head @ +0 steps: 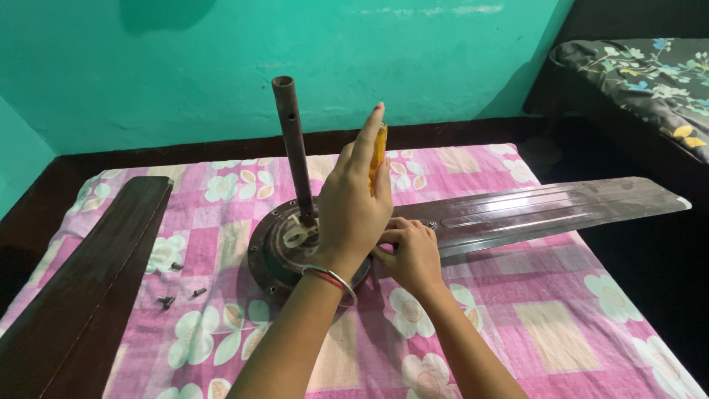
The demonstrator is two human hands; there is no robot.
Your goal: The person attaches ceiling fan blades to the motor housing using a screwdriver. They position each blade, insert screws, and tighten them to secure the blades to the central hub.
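The upright dark metal rod (294,148) rises from the round brown fan motor (284,255) and blocks a straight reach across it. Left of the motor, small dark screws (177,284) lie on the pink floral cloth (532,310) beside a detached dark blade (88,288). Right of the motor, the attached grey blade (546,210) bars the way; the cloth in front is open.

fan motor (275,247): dull brown metal, worn matt finish. rod (294,144) rising from it: rusty-looking matt metal tube. blade (546,209) right of motor: glossy ribbed metal, reflective. loose blade (88,284) left of motor: dark brown, smooth satin sheen. screws (168,300) left of motor: small dark metal. sheet (473,310) under motor: soft printed cloth, matt. screwdriver (379,155) handle above motor: translucent yellow plastic. bangle (332,278) in front of motor: shiny metal.
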